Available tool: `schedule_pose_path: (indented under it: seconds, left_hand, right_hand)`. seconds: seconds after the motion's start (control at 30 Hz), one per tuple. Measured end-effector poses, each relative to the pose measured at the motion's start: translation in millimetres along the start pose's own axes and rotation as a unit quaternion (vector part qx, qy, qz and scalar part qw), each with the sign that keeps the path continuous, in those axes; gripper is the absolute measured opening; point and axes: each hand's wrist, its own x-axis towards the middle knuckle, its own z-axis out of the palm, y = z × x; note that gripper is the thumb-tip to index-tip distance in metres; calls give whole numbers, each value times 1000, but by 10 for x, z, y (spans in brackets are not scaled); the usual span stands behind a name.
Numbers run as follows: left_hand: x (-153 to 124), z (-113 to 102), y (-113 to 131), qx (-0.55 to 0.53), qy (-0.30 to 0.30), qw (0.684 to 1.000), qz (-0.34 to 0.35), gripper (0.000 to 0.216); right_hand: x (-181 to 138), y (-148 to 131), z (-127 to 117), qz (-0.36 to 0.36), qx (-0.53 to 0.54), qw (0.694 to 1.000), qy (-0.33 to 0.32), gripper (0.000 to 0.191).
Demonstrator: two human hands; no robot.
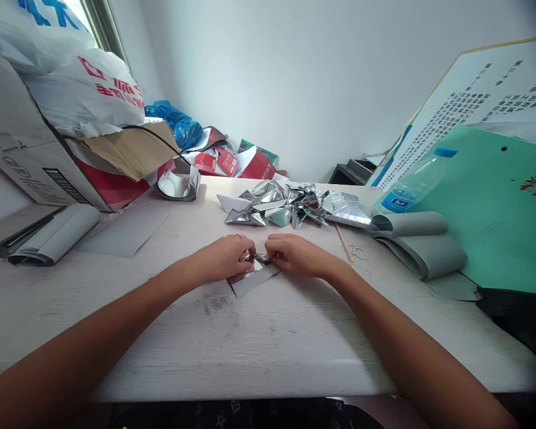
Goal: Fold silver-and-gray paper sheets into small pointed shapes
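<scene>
Between my hands, on the white table [259, 333], lies a partly folded sheet of silver foil paper [255, 281] with a grey back. My left hand [229, 256] pinches its left part, thumb against bent fingers. At the far right corner my right hand [295, 253] is closed on the same sheet, its fingertips partly hidden. A heap of folded silver foil pieces [290, 205] sits just beyond my hands. Left of them a flat grey sheet [127, 232] rests on the table.
Rolled grey sheets [424, 244] and a plastic bottle [413, 182] stand right, by a green board [482, 202]. A thin wooden stick [343, 242] lies near rubber bands [358, 252]. At left are a folded grey stack [56, 234], a cardboard box [40, 149] and white bags [87, 89].
</scene>
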Motion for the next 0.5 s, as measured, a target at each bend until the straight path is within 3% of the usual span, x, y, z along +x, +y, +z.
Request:
schedule_pose_path:
  seconds: [0.13, 0.3, 0.5]
  left_hand:
    - [-9, -8, 9, -4, 4, 1000, 3, 28]
    - [-20, -23, 43, 17, 1, 999, 38, 11]
    - [-36, -33, 51, 11, 0, 1000, 19, 19]
  right_hand:
    - [5, -4, -6, -9, 7, 1000, -1, 17]
    - [1, -30, -25, -20, 13, 1000, -3, 18]
    - [-4, 42, -23, 18, 12, 1000, -4, 13]
